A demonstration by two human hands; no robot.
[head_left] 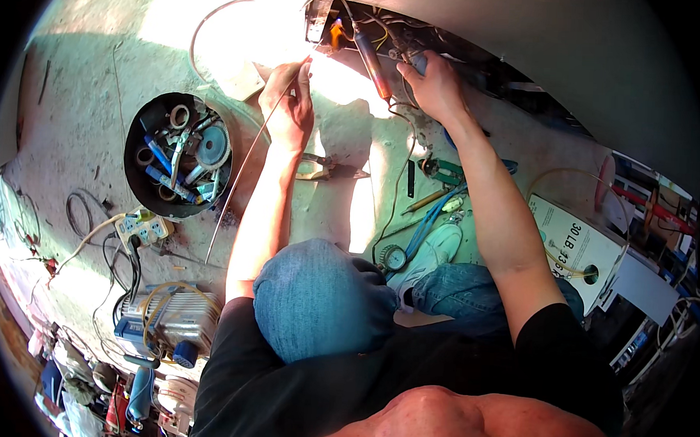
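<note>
My left hand [291, 110] pinches a long thin brazing rod [247, 158], whose upper end reaches toward an orange flame [337, 35] by the open underside of a large grey cabinet. My right hand [435, 88] is closed around the blue-grey handle of what looks like a gas torch [418, 64]; its front part is hard to make out among the pipes. Between my hands a copper cylinder [371, 65] slants down from the opening, with a thin tube curling from its lower end. Pliers [332, 169] lie on the floor below my left hand.
A round black tub [131, 162] of tapes and tools stands left. Nearby are a power strip [145, 227] and a motor-driven pump [170, 320]. Blue hoses [426, 236] and a gauge [393, 257] lie by my shoe. A white carton [572, 236] stands right. The cabinet [575, 64] overhangs the upper right.
</note>
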